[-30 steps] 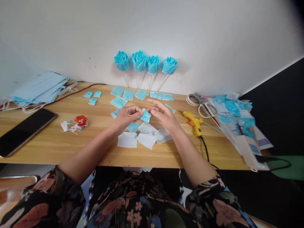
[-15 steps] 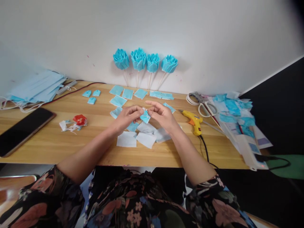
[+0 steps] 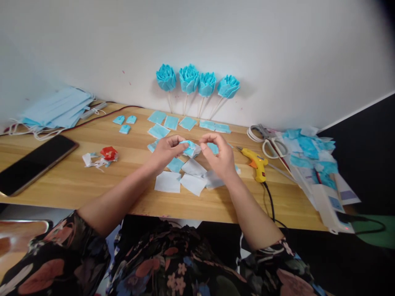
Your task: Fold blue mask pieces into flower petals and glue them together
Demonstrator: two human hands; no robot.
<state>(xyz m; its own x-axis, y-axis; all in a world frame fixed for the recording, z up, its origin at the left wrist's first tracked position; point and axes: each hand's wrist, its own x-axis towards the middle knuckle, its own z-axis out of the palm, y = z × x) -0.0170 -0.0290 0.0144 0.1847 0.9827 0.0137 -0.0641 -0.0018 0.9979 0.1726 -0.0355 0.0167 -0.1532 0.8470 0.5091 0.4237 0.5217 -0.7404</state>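
My left hand [image 3: 169,151] pinches a small, partly folded piece of blue-and-white mask fabric [image 3: 191,149] between thumb and fingers. Close by its right edge, my right hand [image 3: 218,154] has thumb and index tips drawn together in a ring; whether anything is between them I cannot make out. Beneath and around the hands lie cut fabric pieces, some with the blue side up [image 3: 158,131], others white side up [image 3: 167,181]. Three small folded blue petals [image 3: 124,129] rest farther left.
Several blue fabric flowers [image 3: 189,78] on sticks lean against the wall. To the right are a yellow glue gun [image 3: 259,164] with its cord, scissors [image 3: 274,148], fabric scraps [image 3: 308,146] and a power strip [image 3: 331,209]. Leftward lie a phone [image 3: 37,164], red-and-white scraps [image 3: 108,153] and stacked masks [image 3: 58,107].
My right hand has drawn away to the right from the fabric piece, which has partly opened from its tighter fold. My left hand still grips it. The view has shifted slightly.
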